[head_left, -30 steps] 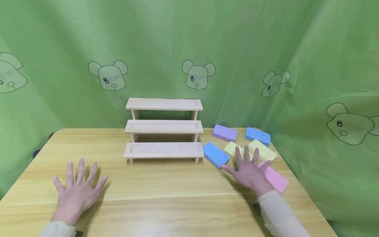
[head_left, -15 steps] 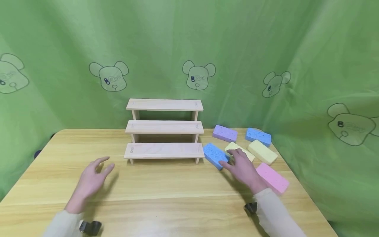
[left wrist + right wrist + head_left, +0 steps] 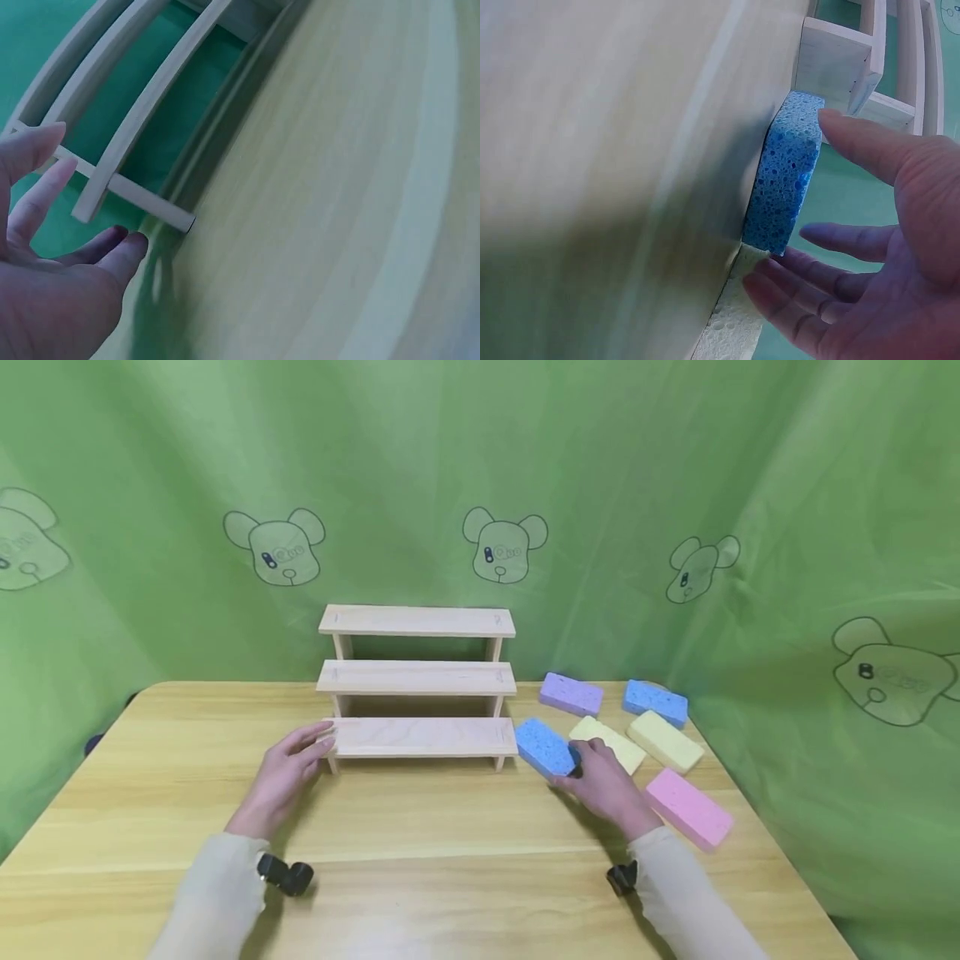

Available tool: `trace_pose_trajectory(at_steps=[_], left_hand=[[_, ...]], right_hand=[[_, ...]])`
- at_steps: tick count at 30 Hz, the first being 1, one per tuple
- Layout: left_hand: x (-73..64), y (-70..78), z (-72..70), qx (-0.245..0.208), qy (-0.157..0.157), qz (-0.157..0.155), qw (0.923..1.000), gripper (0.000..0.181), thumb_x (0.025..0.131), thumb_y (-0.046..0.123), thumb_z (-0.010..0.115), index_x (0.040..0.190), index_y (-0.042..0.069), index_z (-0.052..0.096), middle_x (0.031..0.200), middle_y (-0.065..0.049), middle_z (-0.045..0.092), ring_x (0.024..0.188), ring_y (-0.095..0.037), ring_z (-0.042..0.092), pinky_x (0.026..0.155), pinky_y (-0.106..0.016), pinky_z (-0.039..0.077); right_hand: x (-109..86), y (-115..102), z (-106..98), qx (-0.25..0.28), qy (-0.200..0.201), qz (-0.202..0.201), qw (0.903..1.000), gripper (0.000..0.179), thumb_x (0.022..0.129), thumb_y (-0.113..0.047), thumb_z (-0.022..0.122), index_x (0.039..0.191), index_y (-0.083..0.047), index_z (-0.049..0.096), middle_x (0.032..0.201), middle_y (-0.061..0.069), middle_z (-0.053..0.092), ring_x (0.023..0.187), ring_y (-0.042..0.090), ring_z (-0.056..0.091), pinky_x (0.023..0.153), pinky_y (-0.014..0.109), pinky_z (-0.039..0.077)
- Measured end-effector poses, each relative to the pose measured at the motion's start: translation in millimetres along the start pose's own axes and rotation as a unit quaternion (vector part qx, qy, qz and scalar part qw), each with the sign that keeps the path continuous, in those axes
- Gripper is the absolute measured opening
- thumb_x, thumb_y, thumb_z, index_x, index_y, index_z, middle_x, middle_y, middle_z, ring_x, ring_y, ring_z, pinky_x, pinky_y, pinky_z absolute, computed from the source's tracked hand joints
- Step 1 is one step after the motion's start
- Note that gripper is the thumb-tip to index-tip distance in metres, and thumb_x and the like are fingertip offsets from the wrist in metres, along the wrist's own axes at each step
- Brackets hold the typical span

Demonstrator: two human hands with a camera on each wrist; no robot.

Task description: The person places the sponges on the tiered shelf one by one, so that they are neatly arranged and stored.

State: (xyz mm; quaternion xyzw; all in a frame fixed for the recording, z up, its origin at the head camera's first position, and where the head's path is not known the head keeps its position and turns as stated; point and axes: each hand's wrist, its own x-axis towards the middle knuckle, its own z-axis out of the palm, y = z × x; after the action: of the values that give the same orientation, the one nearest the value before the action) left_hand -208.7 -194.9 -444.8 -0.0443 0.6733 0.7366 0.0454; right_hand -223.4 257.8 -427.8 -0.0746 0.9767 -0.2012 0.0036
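Note:
A three-step wooden shelf (image 3: 420, 739) stands at the back middle of the table. My left hand (image 3: 281, 777) is at the left end of its lowest step; in the left wrist view the thumb and fingers are parted around the step's end without closing on it. By the shelf's right front corner lies a blue sponge (image 3: 545, 749). My right hand (image 3: 609, 787) reaches over its near end. The right wrist view has the thumb at one end of this blue sponge (image 3: 784, 176) and the fingers spread near the other, not curled round it.
Right of the blue sponge are two pale yellow sponges, the nearer one (image 3: 611, 745) partly behind my hand and the farther (image 3: 665, 742) beside it. A pink sponge (image 3: 688, 808), a purple sponge (image 3: 571, 694) and a second blue sponge (image 3: 655, 702) lie around them. Green curtain (image 3: 397, 468) hangs behind.
Both hands were spread wide above the table. The left hand has moved right and forward to the shelf's left end, the right hand slightly left to the blue sponge. The sponges keep their places.

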Motion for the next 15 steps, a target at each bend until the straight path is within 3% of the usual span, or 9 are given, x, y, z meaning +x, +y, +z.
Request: trace_pose_trajectory(at_steps=[8,15], left_hand=[[10.9,-6.0,5.2,-0.070,0.014,-0.021,0.9972,0.050,0.099,0.005,0.058,0.145,-0.005,0.040,0.159,-0.013,0.021,0.139,-0.027,0.031,0.114,-0.034,0.032],[12.2,-11.2,7.8,-0.097,0.032,-0.031,0.9943,0.050,0.097,0.003,0.059,0.144,-0.003,0.042,0.158,-0.014,0.025,0.140,-0.027,0.031,0.114,-0.036,0.031]], right_hand=[[7.5,0,3,-0.002,-0.024,0.004,0.9997,0.079,0.088,-0.034,0.074,0.141,0.013,0.039,0.132,0.033,0.045,0.121,0.048,0.046,0.104,0.060,0.039],[8.3,1,2,0.001,-0.026,0.001,0.9996,0.076,0.088,-0.031,0.074,0.140,0.014,0.041,0.130,0.033,0.046,0.120,0.048,0.048,0.104,0.059,0.039]])
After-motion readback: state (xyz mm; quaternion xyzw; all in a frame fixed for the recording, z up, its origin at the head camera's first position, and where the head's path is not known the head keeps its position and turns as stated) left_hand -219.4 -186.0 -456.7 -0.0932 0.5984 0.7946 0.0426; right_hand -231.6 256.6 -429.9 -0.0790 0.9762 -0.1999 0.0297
